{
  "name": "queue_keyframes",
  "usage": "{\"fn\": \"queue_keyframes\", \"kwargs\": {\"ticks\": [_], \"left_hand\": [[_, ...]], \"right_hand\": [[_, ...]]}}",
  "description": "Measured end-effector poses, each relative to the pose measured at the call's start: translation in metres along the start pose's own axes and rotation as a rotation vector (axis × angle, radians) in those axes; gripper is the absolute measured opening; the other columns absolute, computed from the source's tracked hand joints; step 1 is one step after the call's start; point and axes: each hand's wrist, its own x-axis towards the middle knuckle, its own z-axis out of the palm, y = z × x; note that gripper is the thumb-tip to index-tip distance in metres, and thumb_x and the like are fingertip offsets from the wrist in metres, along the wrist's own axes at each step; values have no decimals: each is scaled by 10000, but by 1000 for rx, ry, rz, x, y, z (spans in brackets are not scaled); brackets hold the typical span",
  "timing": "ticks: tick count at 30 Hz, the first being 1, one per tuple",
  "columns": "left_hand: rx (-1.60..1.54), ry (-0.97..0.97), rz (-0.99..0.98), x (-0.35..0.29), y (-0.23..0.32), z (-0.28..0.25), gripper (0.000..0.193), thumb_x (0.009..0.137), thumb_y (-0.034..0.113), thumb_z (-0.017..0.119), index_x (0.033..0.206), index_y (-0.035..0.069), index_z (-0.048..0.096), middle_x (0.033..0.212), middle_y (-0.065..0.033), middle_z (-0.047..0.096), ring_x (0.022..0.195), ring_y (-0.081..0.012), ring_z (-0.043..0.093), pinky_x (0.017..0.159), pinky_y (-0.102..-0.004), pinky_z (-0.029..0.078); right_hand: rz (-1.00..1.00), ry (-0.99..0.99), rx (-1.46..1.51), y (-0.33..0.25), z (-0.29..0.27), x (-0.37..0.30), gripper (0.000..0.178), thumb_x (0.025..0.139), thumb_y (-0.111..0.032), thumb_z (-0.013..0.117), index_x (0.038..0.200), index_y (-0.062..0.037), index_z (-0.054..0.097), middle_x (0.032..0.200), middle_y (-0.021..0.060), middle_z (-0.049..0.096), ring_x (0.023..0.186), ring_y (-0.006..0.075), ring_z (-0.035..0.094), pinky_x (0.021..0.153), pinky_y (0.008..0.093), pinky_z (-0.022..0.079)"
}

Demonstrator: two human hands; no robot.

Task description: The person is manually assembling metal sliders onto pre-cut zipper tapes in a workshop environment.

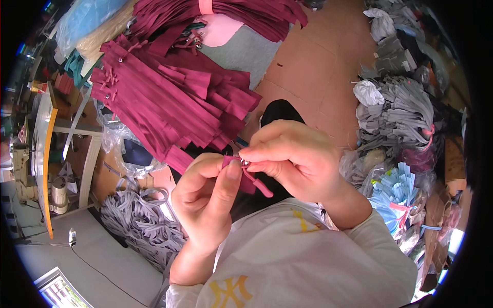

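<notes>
My left hand (208, 192) pinches the end of a maroon zipper (181, 158) between thumb and fingers, in front of my chest. Close against it, my right hand (292, 161) is closed in a pinch on a small silver metal piece (245, 162), which looks like the zipper's slider. A maroon cord pull (263, 188) hangs below the fingertips. The teeth are too small to make out, and my fingers partly cover the metal piece. Just beyond my hands spreads a pile of maroon zippers (174, 97), with small metal pieces at their left ends.
Another maroon bundle (246, 13) lies farther off, tied with a pink band (205, 6). Grey strips (141, 220) are heaped at my left, beside a table (47, 159). On the right are grey bundles (398, 105) and a light blue bundle (394, 192) on the tiled floor (323, 66).
</notes>
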Motion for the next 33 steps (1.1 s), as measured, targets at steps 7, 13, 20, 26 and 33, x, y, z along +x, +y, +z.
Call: {"fn": "queue_keyframes", "kwargs": {"ticks": [7, 13, 20, 26, 33], "left_hand": [[-258, -25, -169, -2, 1, -2, 122, 968, 38, 564, 1017, -30, 653, 987, -112, 694, 834, -137, 638, 741, -257, 506], [-380, -25, -154, -1, 3, 2, 114, 964, -10, 579, 1064, -41, 625, 973, -107, 667, 837, -125, 614, 774, -250, 490], [-97, 22, 60, 2, 2, 2, 248, 904, -70, 631, 1150, -51, 613, 1050, -108, 637, 928, -141, 586, 847, -254, 468], [19, -57, 171, 4, -2, -8, 287, 883, -86, 647, 1166, -59, 613, 1095, -124, 615, 941, -147, 579, 861, -254, 450], [-320, -94, 42, 2, -15, -13, 315, 945, -19, 587, 1260, -15, 577, 1217, -125, 640, 1066, -184, 637, 985, -326, 485]], "right_hand": [[233, 82, 418, 0, 8, -11, 372, 851, 39, 718, 1207, 17, 611, 913, 106, 677, 813, 149, 684, 714, 271, 566], [257, 117, 541, -5, 11, -12, 409, 873, 2, 718, 1251, 29, 562, 958, 101, 669, 859, 137, 678, 746, 268, 571], [201, 78, 378, 1, 9, -12, 192, 896, 37, 652, 1087, 45, 634, 940, 91, 662, 743, 107, 663, 652, 229, 537], [135, 10, 362, 1, 12, -10, 185, 895, 100, 622, 1076, 62, 613, 1039, 134, 606, 830, 140, 612, 691, 245, 487], [257, 150, 434, -5, 24, -10, 119, 900, 31, 618, 1019, 20, 623, 929, 86, 666, 813, 126, 662, 686, 257, 531]]}}
